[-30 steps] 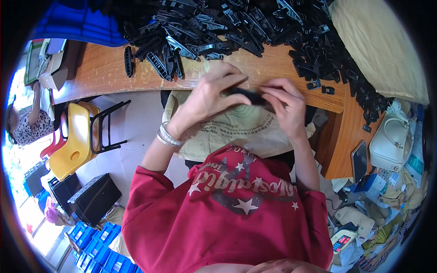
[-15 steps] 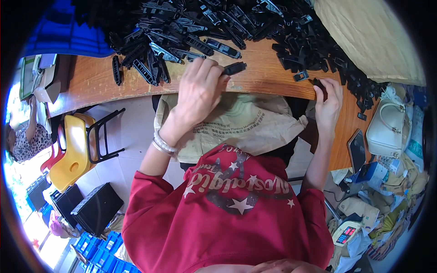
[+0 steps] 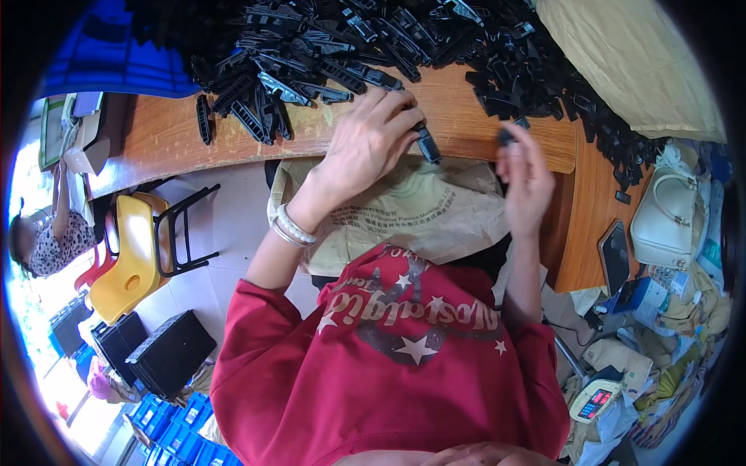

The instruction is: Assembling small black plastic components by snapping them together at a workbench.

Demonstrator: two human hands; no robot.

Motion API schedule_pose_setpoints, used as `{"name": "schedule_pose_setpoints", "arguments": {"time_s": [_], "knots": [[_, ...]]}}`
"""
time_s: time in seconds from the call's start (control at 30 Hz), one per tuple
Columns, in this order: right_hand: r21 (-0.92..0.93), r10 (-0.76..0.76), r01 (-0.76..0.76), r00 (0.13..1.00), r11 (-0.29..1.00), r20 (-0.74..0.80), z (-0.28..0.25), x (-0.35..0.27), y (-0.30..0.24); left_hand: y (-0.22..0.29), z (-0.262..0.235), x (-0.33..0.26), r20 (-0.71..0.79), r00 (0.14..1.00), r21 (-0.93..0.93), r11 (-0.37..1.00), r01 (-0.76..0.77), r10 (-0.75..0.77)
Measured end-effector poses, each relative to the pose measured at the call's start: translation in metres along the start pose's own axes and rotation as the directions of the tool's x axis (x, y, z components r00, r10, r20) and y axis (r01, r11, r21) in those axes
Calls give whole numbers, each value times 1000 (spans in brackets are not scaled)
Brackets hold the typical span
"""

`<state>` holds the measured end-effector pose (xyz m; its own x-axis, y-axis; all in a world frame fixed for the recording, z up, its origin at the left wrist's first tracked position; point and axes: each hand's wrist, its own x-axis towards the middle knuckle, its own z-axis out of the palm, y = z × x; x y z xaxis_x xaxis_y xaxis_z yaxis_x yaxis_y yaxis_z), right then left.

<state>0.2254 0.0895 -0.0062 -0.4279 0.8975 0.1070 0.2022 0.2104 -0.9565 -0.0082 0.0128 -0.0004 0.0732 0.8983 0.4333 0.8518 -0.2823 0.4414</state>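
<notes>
My left hand (image 3: 367,144) is closed on a long, narrow black plastic part (image 3: 428,146); its end slants down to the right past my fingertips, over the table's near edge. My right hand (image 3: 530,177), a little blurred, pinches a small black plastic piece (image 3: 505,138) between thumb and fingers. A gap lies between the two held pieces. Beyond my left hand spreads a heap of long black slotted plastic parts (image 3: 311,58). Smaller black plastic pieces (image 3: 517,89) are heaped beyond my right hand.
A printed paper sack (image 3: 435,225) lies across my lap below the wooden table (image 3: 163,140). Another paper sack (image 3: 629,70) stands far right. A phone (image 3: 614,256) and white handbag (image 3: 662,221) lie at right. Yellow chair (image 3: 124,264) and another person (image 3: 58,241) are left.
My right hand has moved left from the small-piece heap, carrying a small black piece. The long part in my left hand has swung so its free end points down and right.
</notes>
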Motion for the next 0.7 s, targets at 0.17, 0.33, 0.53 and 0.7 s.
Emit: {"name": "schedule_pose_setpoints", "arguments": {"time_s": [0.17, 0.33, 0.53, 0.7], "knots": [[64, -36, 31, 995, 997, 89, 41, -10, -3, -7, 11, -4, -43, 999, -51, 999, -17, 15], [-302, -217, 210, 976, 930, 9, 47, -22, -4, -3, 16, -9, -146, 988, -103, 994, 30, -45], [-337, -257, 215, 963, 917, -85, 61, -28, -2, -5, 21, -13, -185, 982, -106, 994, 1, -21], [-499, -380, 283, 920, 819, -101, 65, -26, -2, -6, 23, -15, -192, 981, -138, 990, -11, -16]]}}
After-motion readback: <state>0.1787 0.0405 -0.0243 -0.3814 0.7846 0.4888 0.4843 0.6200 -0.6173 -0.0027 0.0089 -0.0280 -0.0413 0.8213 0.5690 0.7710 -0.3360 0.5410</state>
